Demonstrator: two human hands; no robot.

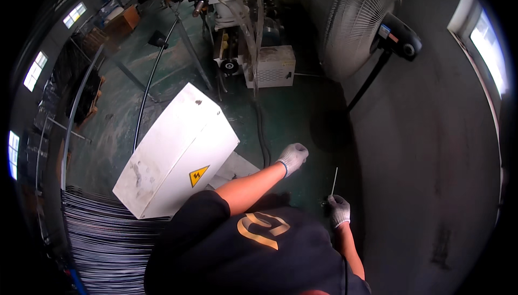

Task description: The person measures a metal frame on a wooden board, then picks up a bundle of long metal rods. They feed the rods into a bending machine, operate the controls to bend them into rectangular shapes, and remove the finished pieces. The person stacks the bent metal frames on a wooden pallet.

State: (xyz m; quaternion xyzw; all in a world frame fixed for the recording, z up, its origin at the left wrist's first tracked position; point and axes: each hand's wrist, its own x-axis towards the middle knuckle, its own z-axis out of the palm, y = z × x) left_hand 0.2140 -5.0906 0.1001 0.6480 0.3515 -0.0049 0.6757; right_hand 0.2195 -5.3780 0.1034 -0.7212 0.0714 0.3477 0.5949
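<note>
My left hand (294, 158), in a white knitted glove with a blue cuff edge, reaches out past the white metal cabinet (178, 149). Its fingers are curled closed, and what they hold, if anything, is hidden. To the right and lower, my right hand (340, 211), also gloved, grips the lower end of a thin pale rod (335, 180). The rod points upward, slightly tilted, apart from the left hand. A small object beside the right fingers is too dark to make out. A yellow warning triangle (199, 176) marks the cabinet's near side.
A large floor fan (361, 25) stands by the dark wall (421, 160) on the right. Machinery (232, 25) and a vented white box (276, 67) are ahead. Dark cables (261, 133) cross the green floor. A bundle of wire (108, 246) lies at lower left.
</note>
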